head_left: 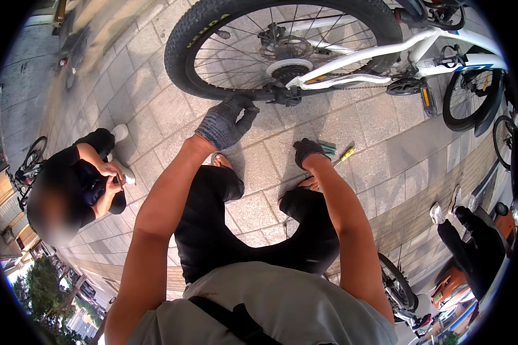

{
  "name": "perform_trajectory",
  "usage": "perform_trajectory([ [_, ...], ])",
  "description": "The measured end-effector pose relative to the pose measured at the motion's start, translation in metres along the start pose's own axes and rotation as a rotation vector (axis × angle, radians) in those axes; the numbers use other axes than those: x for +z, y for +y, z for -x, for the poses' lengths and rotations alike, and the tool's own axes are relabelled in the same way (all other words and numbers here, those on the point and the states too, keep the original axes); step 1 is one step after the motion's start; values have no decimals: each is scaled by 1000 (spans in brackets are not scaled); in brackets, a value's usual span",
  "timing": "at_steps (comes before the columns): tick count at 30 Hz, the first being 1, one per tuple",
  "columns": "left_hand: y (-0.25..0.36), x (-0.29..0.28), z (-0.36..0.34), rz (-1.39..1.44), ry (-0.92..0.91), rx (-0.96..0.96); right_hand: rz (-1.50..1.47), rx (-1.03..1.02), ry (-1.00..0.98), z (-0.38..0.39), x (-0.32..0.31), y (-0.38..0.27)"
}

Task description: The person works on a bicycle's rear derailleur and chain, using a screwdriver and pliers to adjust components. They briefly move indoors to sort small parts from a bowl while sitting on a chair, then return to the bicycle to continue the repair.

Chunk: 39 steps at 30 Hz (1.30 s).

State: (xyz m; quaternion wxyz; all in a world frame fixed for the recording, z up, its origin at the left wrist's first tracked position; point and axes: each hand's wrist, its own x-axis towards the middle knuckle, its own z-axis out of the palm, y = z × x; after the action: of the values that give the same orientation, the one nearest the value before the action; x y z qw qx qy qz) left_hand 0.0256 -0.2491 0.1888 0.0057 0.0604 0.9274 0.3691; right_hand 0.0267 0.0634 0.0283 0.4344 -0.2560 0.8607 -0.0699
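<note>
A white bicycle [357, 60] is in front of me, its rear wheel's black knobbly tire [181, 69] at the top of the head view. My left hand [223, 125], in a grey knit glove, is beside the tire's lower edge. Its fingers curl toward the thumb in a pinch; what they hold, if anything, is too small to make out. Lower and to the right, my right hand [308, 153] wears a dark glove and is closed, its contents hidden. Just beyond it on the paving lie a green-handled tool [328, 148] and a yellow screwdriver [349, 153].
The rear derailleur [286, 96] and a pedal [427, 99] stick out toward me. A crouching person [77, 178] is at the left, and another person's legs [466, 241] show at the right. More bicycles [394, 282] stand around on the stone paving [253, 213].
</note>
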Motion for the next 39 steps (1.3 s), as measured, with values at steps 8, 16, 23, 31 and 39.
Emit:
perform_trajectory([
  [8,-58,45,-60,-168,-124,455,232,-219,-238,-127,51,59],
  [16,-88,57,-58,-232,-328,512,-1100,-193,108,-122,-52,80],
  [23,-124,87,-33,-194,-328,386,-1497,-392,176,-104,-82,59],
  [31,-131,97,-42,-409,-388,381,-1400,-425,182,-102,-88,50],
  [39,-162,140,-32,-369,-247,551,-1280,-505,296,-113,-72,68],
])
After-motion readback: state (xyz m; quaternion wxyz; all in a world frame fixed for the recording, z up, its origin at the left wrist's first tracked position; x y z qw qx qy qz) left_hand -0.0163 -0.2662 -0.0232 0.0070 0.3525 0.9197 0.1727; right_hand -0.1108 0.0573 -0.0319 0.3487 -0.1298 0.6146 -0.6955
